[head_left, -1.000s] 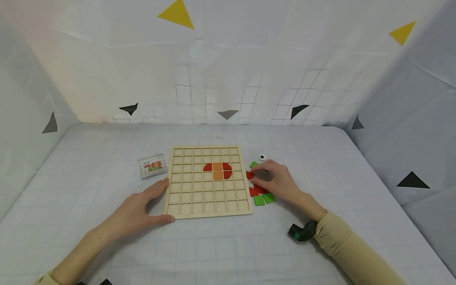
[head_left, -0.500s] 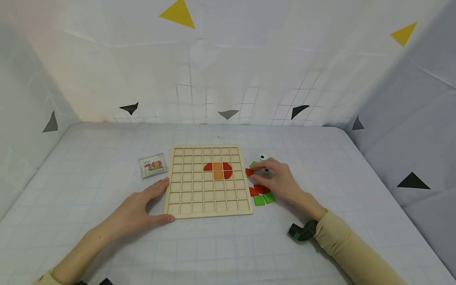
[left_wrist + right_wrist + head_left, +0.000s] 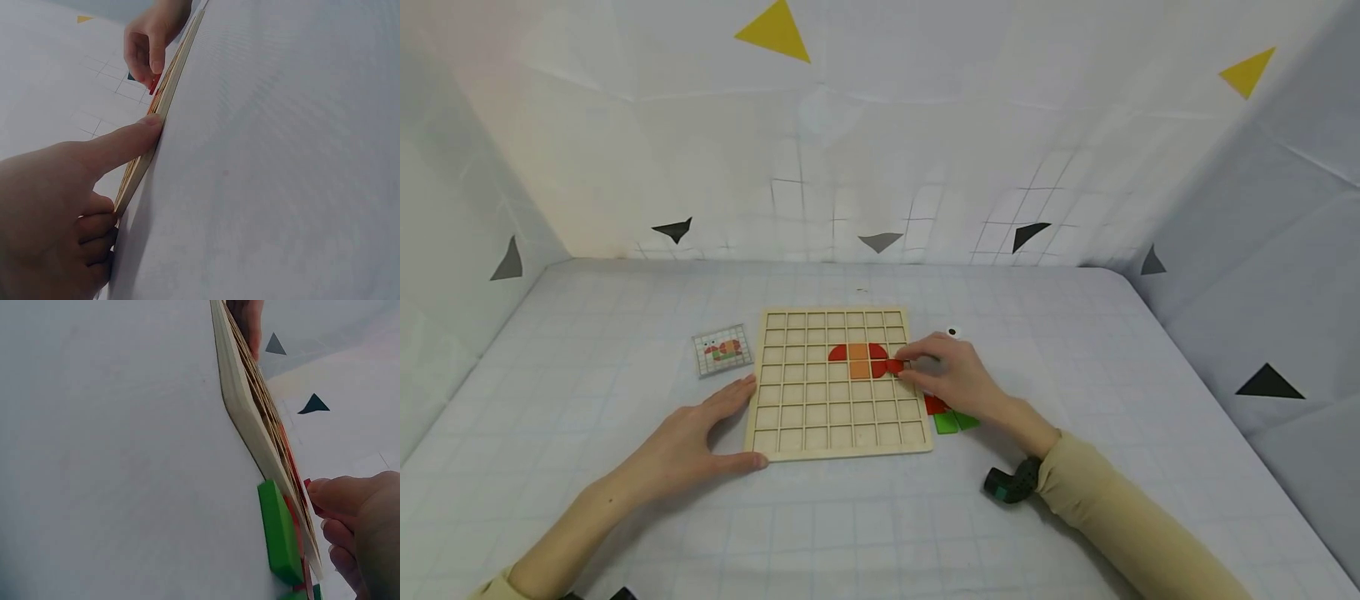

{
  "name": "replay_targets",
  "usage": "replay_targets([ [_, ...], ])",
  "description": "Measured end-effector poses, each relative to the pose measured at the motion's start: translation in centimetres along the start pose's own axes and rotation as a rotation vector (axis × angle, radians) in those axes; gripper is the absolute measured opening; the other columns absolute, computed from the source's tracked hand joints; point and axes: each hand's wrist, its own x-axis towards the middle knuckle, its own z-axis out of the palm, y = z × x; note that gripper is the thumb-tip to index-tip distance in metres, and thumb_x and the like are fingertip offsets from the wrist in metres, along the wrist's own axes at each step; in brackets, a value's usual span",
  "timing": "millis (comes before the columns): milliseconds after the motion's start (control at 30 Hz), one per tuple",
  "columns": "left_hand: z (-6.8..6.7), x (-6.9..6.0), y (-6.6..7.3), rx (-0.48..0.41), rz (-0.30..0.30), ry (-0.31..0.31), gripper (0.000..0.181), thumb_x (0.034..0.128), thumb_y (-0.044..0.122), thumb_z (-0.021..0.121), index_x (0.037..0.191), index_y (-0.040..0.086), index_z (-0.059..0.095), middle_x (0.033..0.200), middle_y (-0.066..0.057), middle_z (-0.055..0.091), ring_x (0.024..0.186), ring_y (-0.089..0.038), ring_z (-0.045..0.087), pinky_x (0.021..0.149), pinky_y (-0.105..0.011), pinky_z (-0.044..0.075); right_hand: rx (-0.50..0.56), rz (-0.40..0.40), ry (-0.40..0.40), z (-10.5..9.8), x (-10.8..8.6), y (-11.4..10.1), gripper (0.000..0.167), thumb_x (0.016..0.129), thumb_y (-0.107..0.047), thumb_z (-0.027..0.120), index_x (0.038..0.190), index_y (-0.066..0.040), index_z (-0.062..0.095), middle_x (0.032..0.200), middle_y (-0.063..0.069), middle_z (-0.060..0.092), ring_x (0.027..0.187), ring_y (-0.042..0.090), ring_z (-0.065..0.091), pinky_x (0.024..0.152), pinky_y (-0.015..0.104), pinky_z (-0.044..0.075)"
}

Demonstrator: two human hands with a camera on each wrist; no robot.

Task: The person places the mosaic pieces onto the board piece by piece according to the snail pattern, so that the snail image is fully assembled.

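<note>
Head view, from my remote seat: pale wall (image 3: 925, 125) with creases up back, then a whitish table (image 3: 850, 533) with faint grid lines. On it sits a wooden grid board (image 3: 820, 417). Left hand (image 3: 692, 433) has thumb and fingers spread apart, touching the board's left and near edges. Right hand (image 3: 951, 371) pinches a small red piece (image 3: 894, 367) over the board's right side. Looks like a placing step to me; I'd guess the next move calls for squaring it to a cell, then letting go.

Soft light fills the head view; the wrist views look dimmer.
</note>
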Motion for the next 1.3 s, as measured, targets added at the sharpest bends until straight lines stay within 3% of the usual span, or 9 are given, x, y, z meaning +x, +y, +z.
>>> replay_targets([
  [233, 0.1, 0.0, 0.0, 0.005, 0.002, 0.002, 0.104, 0.0762, 0.07, 0.071, 0.156, 0.014, 0.036, 0.163, -0.004, 0.032, 0.148, -0.036, 0.031, 0.114, -0.061, 0.032, -0.03, -0.04, -0.026, 1.4, 1.0, -0.4, 0.025, 0.087, -0.017, 0.08, 0.111, -0.012, 0.076, 0.104, -0.002, 0.074, 0.096, 0.014, 0.064, 0.082, 0.033, 0.053],
  [567, 0.1, 0.0, -0.2, -0.001, 0.008, 0.01, 0.104, 0.0757, 0.071, 0.071, 0.156, 0.014, 0.036, 0.163, -0.003, 0.033, 0.148, -0.035, 0.031, 0.113, -0.06, 0.033, -0.053, -0.019, -0.04, 2.8, 2.0, -2.0, 0.025, 0.087, -0.019, 0.08, 0.111, -0.012, 0.077, 0.103, -0.003, 0.074, 0.095, 0.011, 0.062, 0.08, 0.029, 0.053],
  [833, 0.1, 0.0, -0.1, 0.0, 0.011, 0.008, 0.104, 0.0756, 0.071, 0.072, 0.156, 0.014, 0.036, 0.163, -0.003, 0.033, 0.148, -0.035, 0.031, 0.113, -0.06, 0.034, -0.065, -0.01, -0.059, 4.0, 3.1, -3.5, 0.023, 0.088, -0.017, 0.078, 0.109, -0.01, 0.076, 0.098, -0.002, 0.074, 0.089, 0.016, 0.058, 0.074, 0.027, 0.051],
  [1300, 0.0, 0.0, -0.1, -0.004, 0.012, 0.005, 0.104, 0.076, 0.071, 0.071, 0.156, 0.014, 0.036, 0.163, -0.002, 0.032, 0.148, -0.034, 0.031, 0.113, -0.06, 0.033, -0.089, -0.026, -0.001, 5.6, 3.8, -3.9, 0.022, 0.087, -0.015, 0.079, 0.108, -0.013, 0.076, 0.098, -0.002, 0.075, 0.086, 0.015, 0.057, 0.069, 0.025, 0.047],
])
